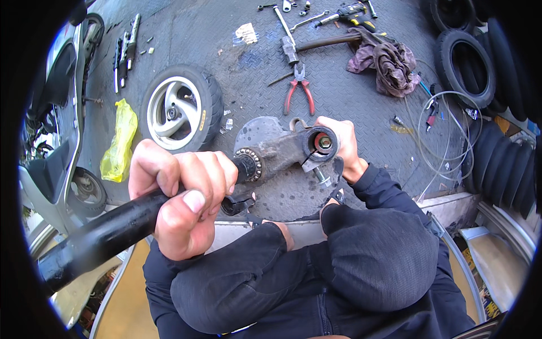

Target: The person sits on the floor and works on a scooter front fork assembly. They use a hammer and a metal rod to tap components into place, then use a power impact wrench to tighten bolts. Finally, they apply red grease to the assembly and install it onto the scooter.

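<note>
A black tube runs from the lower left to a dark metal yoke, which has a ring of exposed bearing balls and a socket with a bolt inside. My left hand is closed around the tube. Behind the yoke's far end, my right hand grips it, fingers partly hidden. A dark spotted plate lies under the yoke, and a loose-looking bolt points down from the socket end.
A white-rimmed wheel, yellow plastic bag and scooter body are left. Ahead lie red-handled pliers, a hammer, tools and a rag. Coiled hose and stacked tyres are right.
</note>
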A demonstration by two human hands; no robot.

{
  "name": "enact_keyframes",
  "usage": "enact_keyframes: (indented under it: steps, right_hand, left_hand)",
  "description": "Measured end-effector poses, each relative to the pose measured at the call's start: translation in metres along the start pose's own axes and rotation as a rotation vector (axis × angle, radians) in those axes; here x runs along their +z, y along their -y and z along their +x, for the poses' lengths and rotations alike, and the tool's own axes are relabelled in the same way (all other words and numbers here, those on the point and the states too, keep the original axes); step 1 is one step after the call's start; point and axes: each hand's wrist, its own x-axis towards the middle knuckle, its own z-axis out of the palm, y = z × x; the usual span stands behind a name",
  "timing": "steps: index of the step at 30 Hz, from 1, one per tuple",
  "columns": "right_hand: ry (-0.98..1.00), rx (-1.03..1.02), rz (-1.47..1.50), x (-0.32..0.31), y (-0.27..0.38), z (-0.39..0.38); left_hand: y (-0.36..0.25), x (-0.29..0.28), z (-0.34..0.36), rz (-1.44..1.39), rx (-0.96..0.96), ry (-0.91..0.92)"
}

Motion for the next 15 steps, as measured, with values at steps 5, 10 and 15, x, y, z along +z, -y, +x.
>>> enact_keyframes:
  steps: [5, 10, 15]
  right_hand:
    - [0.017, 0.051, 0.067, -0.008, -0.002, -0.009]
    - [0.019, 0.053, 0.189, -0.013, -0.017, -0.007]
    - [0.056, 0.119, 0.176, -0.015, -0.033, 0.007]
  left_hand:
    - [0.008, 0.008, 0.028, 0.018, -0.01, 0.117]
    - [0.021, 0.019, 0.035, 0.016, 0.034, 0.149]
    - [0.026, 0.009, 0.052, 0.006, -0.007, 0.092]
